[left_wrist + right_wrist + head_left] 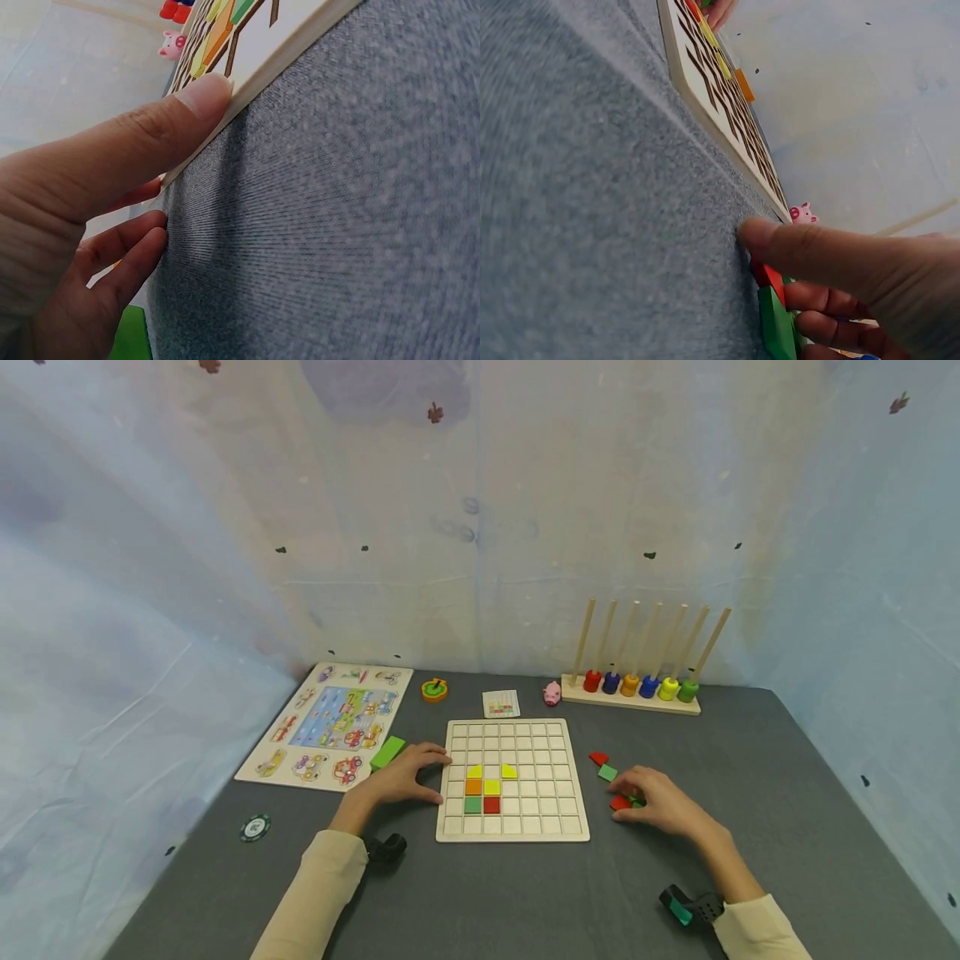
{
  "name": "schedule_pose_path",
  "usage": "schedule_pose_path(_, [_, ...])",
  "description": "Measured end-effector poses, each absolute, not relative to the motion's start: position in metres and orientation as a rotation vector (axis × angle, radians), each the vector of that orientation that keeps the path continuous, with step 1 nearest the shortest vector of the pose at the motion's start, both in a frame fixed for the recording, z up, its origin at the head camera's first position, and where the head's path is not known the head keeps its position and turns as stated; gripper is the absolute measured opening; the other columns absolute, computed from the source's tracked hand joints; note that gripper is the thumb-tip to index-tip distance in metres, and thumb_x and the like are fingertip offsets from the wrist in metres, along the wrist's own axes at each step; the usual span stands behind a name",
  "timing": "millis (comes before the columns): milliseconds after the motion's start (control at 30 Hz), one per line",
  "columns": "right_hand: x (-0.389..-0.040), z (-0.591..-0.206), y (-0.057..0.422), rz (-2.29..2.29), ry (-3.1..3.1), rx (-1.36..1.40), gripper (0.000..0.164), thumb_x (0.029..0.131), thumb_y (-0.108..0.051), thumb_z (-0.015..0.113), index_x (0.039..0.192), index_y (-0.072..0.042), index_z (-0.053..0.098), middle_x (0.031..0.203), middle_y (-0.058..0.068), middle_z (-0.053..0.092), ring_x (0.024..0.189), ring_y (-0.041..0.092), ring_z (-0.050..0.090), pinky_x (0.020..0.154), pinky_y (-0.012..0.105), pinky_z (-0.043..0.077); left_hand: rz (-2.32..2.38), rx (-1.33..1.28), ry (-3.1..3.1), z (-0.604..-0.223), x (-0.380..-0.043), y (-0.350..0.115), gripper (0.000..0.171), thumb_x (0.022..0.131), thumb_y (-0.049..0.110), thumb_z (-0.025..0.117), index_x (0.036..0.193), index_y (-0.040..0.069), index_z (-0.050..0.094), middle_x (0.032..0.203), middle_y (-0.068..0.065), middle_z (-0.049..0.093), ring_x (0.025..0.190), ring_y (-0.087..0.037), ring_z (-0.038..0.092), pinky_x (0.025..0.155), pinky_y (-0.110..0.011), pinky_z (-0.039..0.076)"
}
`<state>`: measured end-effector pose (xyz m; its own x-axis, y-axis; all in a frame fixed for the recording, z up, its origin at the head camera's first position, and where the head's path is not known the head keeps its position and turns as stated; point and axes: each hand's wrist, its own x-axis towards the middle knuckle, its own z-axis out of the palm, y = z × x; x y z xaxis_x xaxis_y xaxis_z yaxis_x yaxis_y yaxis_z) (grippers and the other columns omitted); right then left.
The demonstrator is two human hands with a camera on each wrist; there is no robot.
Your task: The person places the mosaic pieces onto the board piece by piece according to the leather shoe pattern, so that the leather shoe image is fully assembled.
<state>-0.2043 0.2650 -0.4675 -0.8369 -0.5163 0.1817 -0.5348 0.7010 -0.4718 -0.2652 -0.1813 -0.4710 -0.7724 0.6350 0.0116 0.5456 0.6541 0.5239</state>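
Observation:
A pale wooden grid board [540, 822] lies mid-table, bearing several coloured tiles: two yellow rounded ones, an orange square [473, 787], a yellow square [491, 787], a green square [472, 805] and a red square [491, 805]. My left hand [407, 774] rests at the board's left edge, thumb and fingers spread and touching its rim. To the board's right, my right hand [656, 802] hovers low over loose tiles, including a red one [620, 802] and a green one [776, 322]. Its thumb stands apart from the fingers, which partly hide those tiles.
Beyond the board stand a small pattern card [501, 703], a pink pig figure [552, 693] and a peg stand with coloured rings [630, 700]. At left lie a picture puzzle board [273, 768], a green block [387, 752] and a round chip [255, 827].

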Motion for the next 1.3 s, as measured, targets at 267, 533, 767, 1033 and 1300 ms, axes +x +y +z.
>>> schedule_pose_path(267, [-0.204, -0.469, 0.268, 0.814, -2.891, 0.866, 0.028, 0.077, -0.024, 0.077, 0.099, -0.009, 0.067, 0.081, -0.004, 0.057, 0.072, 0.01, 0.05, 0.063, 0.026, 0.042, 0.778, 0.97, 2.696, -0.469, -0.264, -0.181, 0.066, 0.074, 0.036, 0.078, 0.13, 0.009, 0.055, 0.136, -0.012, 0.043, 0.126, -0.032, 0.036, 0.102, -0.051, 0.031])
schedule_pose_path(533, [-0.204, -0.466, 0.263, 0.863, -2.887, 0.819, 0.027, 0.079, -0.017, 0.075, 0.101, -0.005, 0.064, 0.086, -0.002, 0.059, 0.074, 0.011, 0.053, 0.063, 0.027, 0.045, 0.781, 0.965, 2.697, -0.468, -0.263, -0.18, 0.066, 0.074, 0.036, 0.078, 0.13, 0.008, 0.055, 0.136, -0.012, 0.043, 0.127, -0.032, 0.036, 0.103, -0.051, 0.031])
schedule_pose_path(767, [-0.209, -0.464, 0.244, 0.93, -2.812, 0.908, 0.024, 0.081, -0.018, 0.074, 0.102, -0.011, 0.065, 0.094, -0.003, 0.059, 0.081, 0.015, 0.057, 0.069, 0.031, 0.049, 0.793, 0.967, 2.687, -0.469, -0.263, -0.181, 0.065, 0.074, 0.034, 0.079, 0.129, 0.008, 0.055, 0.136, -0.013, 0.043, 0.127, -0.032, 0.036, 0.103, -0.051, 0.03])
schedule_pose_path(1033, [-0.216, -0.459, 0.203, 1.067, -2.743, 1.131, 0.028, 0.082, -0.014, 0.072, 0.107, -0.006, 0.063, 0.093, 0.003, 0.061, 0.08, 0.022, 0.058, 0.068, 0.035, 0.051, 0.79, 0.996, 2.693, -0.469, -0.263, -0.182, 0.066, 0.075, 0.035, 0.078, 0.129, 0.006, 0.055, 0.135, -0.014, 0.044, 0.126, -0.034, 0.037, 0.102, -0.052, 0.031])
schedule_pose_path(1300, [-0.219, -0.466, 0.159, 0.981, -2.723, 1.218, 0.03, 0.083, -0.02, 0.072, 0.108, -0.006, 0.065, 0.094, 0.001, 0.062, 0.084, 0.016, 0.057, 0.074, 0.03, 0.049, 0.776, 1.008, 2.695, -0.471, -0.264, -0.182, 0.065, 0.075, 0.034, 0.078, 0.129, 0.007, 0.055, 0.135, -0.014, 0.043, 0.125, -0.034, 0.037, 0.102, -0.051, 0.031])
